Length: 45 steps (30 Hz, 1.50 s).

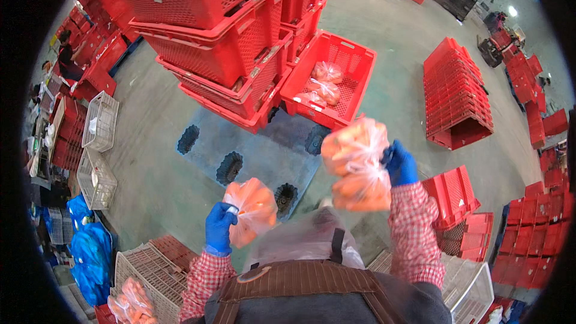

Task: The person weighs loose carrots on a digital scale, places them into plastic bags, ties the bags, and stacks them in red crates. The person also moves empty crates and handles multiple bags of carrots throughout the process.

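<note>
My left hand [219,228], in a blue glove, grips the gathered neck of a clear plastic bag of carrots [252,209]. Two more clear bags of carrots [355,146] hang from my right hand [400,164], also blue-gloved, one above the other in the view. Beyond them a red plastic crate [364,76] stands with several bagged portions of orange produce [325,87] on its bottom. Beside that crate rise tall stacks of red crates [216,49]. A blue plastic pallet [256,157] with dark round recesses lies on the floor before me.
Nested red crates [456,94] stand on the right. Further red crates [452,198] and a white crate [468,283] are near my right arm. At lower left are a beige crate [148,274] and bagged carrots [132,303]. A person [67,56] is at the far left.
</note>
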Tool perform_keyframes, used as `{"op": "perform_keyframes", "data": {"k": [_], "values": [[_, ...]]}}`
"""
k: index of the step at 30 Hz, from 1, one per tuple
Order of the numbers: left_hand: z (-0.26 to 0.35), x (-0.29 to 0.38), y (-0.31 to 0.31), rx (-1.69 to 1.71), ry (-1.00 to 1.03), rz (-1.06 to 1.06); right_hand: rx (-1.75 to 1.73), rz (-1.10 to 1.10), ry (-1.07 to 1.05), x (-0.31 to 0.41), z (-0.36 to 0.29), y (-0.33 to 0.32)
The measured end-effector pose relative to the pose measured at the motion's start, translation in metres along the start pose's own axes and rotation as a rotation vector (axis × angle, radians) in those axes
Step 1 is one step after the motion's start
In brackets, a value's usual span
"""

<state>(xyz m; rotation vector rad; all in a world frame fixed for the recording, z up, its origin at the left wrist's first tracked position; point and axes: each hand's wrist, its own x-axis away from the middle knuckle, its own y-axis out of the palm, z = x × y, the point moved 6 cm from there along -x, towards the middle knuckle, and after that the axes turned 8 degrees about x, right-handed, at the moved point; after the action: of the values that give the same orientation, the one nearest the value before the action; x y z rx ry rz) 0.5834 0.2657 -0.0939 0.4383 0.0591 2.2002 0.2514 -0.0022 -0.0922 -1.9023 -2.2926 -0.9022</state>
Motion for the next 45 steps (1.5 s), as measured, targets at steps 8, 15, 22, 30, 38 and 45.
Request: {"op": "perform_keyframes", "data": {"k": [8, 15, 22, 30, 38, 45], "values": [[0.008, -0.14, 0.168, 0.019, 0.013, 0.063, -0.369, -0.346, 0.105, -0.289, -0.059, 0.016], [-0.052, -0.286, 0.29, -0.002, -0.173, 0.092, -0.533, -0.123, 0.022, -0.524, 0.019, -0.038], [-0.183, -0.408, 0.376, -0.299, -0.262, 0.092, -0.503, 0.148, 0.432, -0.654, 0.111, -0.114], [-0.296, -0.368, 0.382, -0.919, -0.563, -0.447, 0.435, 0.02, 0.638, -0.655, 0.172, -0.21], [-0.28, -0.253, 0.288, -0.802, -0.709, -0.202, 1.905, -0.837, -0.028, -0.487, 0.192, -0.202], [-0.247, -0.138, 0.239, -0.423, -0.525, 0.114, 1.438, -1.188, 0.781, -0.335, 0.264, -0.123]]}}
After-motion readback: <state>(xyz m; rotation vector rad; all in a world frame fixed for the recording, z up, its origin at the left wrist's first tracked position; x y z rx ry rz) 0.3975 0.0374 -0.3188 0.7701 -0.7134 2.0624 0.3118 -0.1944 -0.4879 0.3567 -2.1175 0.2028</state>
